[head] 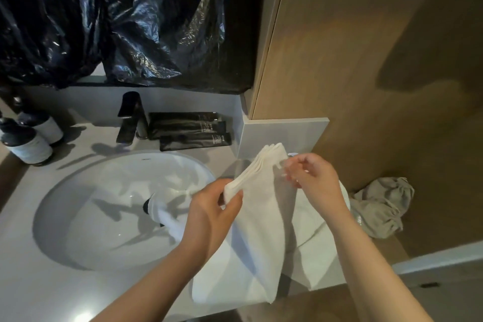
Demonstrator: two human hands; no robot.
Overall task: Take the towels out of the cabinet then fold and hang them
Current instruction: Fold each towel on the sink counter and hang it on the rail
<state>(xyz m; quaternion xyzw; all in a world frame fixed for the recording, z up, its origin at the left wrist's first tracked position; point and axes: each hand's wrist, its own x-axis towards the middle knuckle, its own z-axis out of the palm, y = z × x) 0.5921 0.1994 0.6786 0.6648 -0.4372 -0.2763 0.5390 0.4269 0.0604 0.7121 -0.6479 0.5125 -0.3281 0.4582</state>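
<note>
Towel (261, 230) hangs, its bunched top edge slanting from the pinching left hand (209, 214) up to the pinching right hand (311, 172).

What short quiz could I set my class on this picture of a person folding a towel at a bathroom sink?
1. True or false: the left hand hangs idle, away from the white cloth towel.
2. What lies just beside the black metal tap? A: flat black tubes. B: a red cup. C: a yellow sponge.
3. Fill in: the crumpled grey cloth lies to the towel's ___.
Key: 1 false, it pinches the towel's gathered edge; 2 A; 3 right.
</note>
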